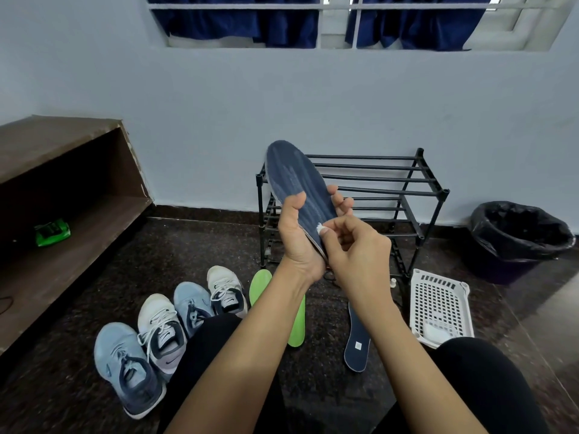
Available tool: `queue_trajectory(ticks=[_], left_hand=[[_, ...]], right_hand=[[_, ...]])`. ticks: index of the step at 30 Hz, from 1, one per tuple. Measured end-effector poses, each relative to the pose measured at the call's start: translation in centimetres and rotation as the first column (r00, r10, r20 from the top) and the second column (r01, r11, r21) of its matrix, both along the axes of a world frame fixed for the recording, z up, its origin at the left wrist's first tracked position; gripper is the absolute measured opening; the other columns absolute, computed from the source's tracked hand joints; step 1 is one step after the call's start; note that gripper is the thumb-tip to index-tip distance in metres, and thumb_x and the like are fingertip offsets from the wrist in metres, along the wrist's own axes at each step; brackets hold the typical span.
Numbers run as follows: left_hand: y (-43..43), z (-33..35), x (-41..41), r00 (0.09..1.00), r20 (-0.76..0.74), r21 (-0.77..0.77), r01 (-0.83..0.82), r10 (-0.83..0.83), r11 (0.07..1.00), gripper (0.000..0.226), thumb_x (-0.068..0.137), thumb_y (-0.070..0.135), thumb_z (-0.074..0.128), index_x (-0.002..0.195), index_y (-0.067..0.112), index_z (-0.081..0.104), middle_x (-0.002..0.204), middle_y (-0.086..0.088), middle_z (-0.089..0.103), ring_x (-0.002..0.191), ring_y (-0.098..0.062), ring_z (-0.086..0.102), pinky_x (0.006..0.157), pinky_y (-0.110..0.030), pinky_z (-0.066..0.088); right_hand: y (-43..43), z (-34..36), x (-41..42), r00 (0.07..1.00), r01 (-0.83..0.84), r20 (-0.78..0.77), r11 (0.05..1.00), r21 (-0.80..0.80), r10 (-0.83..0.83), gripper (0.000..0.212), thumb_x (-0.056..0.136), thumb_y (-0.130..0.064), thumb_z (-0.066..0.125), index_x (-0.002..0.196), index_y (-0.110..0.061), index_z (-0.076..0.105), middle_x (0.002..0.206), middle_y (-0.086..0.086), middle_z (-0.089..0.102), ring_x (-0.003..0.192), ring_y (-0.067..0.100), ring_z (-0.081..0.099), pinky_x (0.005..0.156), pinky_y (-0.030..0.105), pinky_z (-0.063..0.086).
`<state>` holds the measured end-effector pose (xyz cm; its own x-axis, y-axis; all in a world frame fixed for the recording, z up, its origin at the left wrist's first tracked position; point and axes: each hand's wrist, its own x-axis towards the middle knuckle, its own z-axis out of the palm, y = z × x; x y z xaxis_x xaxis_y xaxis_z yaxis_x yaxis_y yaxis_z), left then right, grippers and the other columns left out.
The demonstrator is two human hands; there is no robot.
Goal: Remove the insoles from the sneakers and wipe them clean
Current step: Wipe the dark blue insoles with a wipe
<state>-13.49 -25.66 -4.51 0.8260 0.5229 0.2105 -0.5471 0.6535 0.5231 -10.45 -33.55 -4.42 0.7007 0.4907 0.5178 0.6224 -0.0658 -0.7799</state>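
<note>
Navy fabric-topped insole [297,180]: held up over the lap, toe end high, heel end low in the palm, worn face toward the person.

Step in hand, as judged: wiping this insole's heel area. To do it well, brace the back firmly, work in short strokes from heel toward toe, and take a fresh piece once the wad soils. It looks too small for the whole face.

Left hand [297,242]: grips the insole's lower half. The thumb lies along the left edge of the face, and the fingers curl round from behind and show at the right edge.

Right hand [354,245]: thumb and forefinger closed tight on a small white wad [320,228], tissue or cotton, I cannot tell which. The wad is pressed to the insole near the heel, and the other fingers are loosely curled.

Dark speckled floor [219,245], near part: a second navy insole [357,343] lies flat between the knees, with a lime-green foam insole [296,321] just left of it.

Left of the knees: a row of four laced sneakers, two light blue [128,368] and two white [161,330].

Right: white perforated plastic basket [438,302].

Far, by the wall: black metal tube shoe rack [376,183], then a bin with a black liner [517,239] toward the right corner.
</note>
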Motion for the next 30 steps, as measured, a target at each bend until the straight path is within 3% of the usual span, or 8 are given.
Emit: queue_trajectory(ticks=[3, 8, 12, 16, 21, 23, 26, 30], left_hand=[[0.1, -0.1, -0.1, 1.0, 0.009, -0.008, -0.011, 0.011, 1.0, 0.069, 0.051, 0.046, 0.082, 0.103, 0.005, 0.062, 0.089, -0.007, 0.06, 0.088, -0.02, 0.063, 0.086, -0.03, 0.053], [0.7, 0.2, 0.0, 0.999, 0.038, 0.002, -0.039, 0.038, 0.999, 0.068, 0.049, 0.044, 0.084, 0.1, 0.003, 0.063, 0.084, -0.008, 0.061, 0.084, -0.021, 0.062, 0.089, -0.032, 0.054], [0.3, -0.1, 0.4, 0.998, -0.001, 0.046, -0.064, 0.064, 0.997, 0.064, 0.055, 0.042, 0.08, 0.102, 0.003, 0.06, 0.084, -0.007, 0.059, 0.086, -0.021, 0.063, 0.093, -0.032, 0.051], [-0.2, -0.3, 0.5, 0.993, -0.058, 0.032, -0.097, 0.098, 0.995, 0.05, 0.064, 0.041, 0.063, 0.1, 0.007, 0.06, 0.086, -0.005, 0.058, 0.089, -0.019, 0.064, 0.089, -0.031, 0.049], [0.0, -0.3, 0.7, 0.992, -0.046, 0.055, -0.113, 0.115, 0.992, 0.054, 0.06, 0.039, 0.072, 0.101, 0.005, 0.06, 0.088, -0.007, 0.059, 0.09, -0.021, 0.063, 0.092, -0.032, 0.048], [0.1, -0.3, 0.8, 0.988, -0.036, 0.076, -0.147, 0.15, 0.986, 0.054, 0.063, 0.038, 0.068, 0.102, 0.003, 0.059, 0.089, -0.009, 0.059, 0.088, -0.022, 0.063, 0.092, -0.033, 0.048], [0.5, -0.1, 0.8, 0.977, -0.013, 0.106, -0.209, 0.211, 0.972, 0.052, 0.068, 0.039, 0.059, 0.102, 0.0, 0.059, 0.086, -0.009, 0.06, 0.082, -0.021, 0.063, 0.09, -0.034, 0.05], [0.5, 0.0, 0.7, 0.974, -0.027, 0.149, -0.217, 0.224, 0.965, 0.049, 0.068, 0.039, 0.058, 0.1, 0.001, 0.058, 0.08, -0.006, 0.061, 0.076, -0.017, 0.063, 0.089, -0.032, 0.05]], right_hand=[[0.0, 0.0, -0.2, 1.0, -0.008, 0.002, 1.0, 0.002, 0.008, 0.005, 0.084, -0.015, 0.069, 0.079, -0.013, 0.069, 0.069, -0.009, 0.067, 0.063, 0.006, 0.06, 0.063, 0.015, 0.047], [-0.9, 0.9, -0.1, 0.956, -0.229, -0.193, 0.973, -0.02, 0.221, 0.004, 0.081, -0.014, 0.071, 0.079, -0.017, 0.073, 0.068, -0.005, 0.069, 0.059, 0.007, 0.061, 0.058, 0.012, 0.045], [-0.5, 0.2, -0.2, 0.967, -0.128, -0.219, 0.992, 0.022, 0.129, 0.003, 0.08, -0.015, 0.072, 0.077, -0.017, 0.072, 0.066, -0.006, 0.069, 0.058, 0.004, 0.06, 0.06, 0.011, 0.046], [0.3, -0.5, -0.1, 0.985, 0.006, -0.175, 0.999, 0.049, 0.003, 0.005, 0.082, -0.016, 0.07, 0.077, -0.015, 0.068, 0.065, -0.01, 0.066, 0.059, 0.002, 0.059, 0.061, 0.008, 0.044], [0.4, -0.7, 0.1, 0.986, 0.085, -0.141, 0.996, 0.001, -0.084, 0.007, 0.083, -0.019, 0.069, 0.08, -0.013, 0.068, 0.068, -0.01, 0.066, 0.061, 0.005, 0.06, 0.065, 0.017, 0.046], [0.2, -0.9, 0.3, 0.982, 0.097, -0.159, 0.994, -0.054, -0.104, 0.009, 0.083, -0.019, 0.067, 0.078, -0.012, 0.067, 0.067, -0.008, 0.066, 0.061, 0.006, 0.06, 0.064, 0.018, 0.046], [-0.1, -1.3, 0.7, 0.968, 0.04, -0.242, 0.992, -0.122, -0.069, 0.009, 0.082, -0.017, 0.066, 0.074, -0.014, 0.068, 0.066, -0.009, 0.066, 0.062, 0.002, 0.061, 0.059, 0.007, 0.04], [-0.1, -1.0, 0.7, 0.944, -0.045, -0.328, 0.998, -0.053, 0.025, 0.005, 0.082, -0.017, 0.069, 0.078, -0.015, 0.071, 0.069, -0.008, 0.068, 0.06, -0.002, 0.06, 0.055, 0.006, 0.042]])
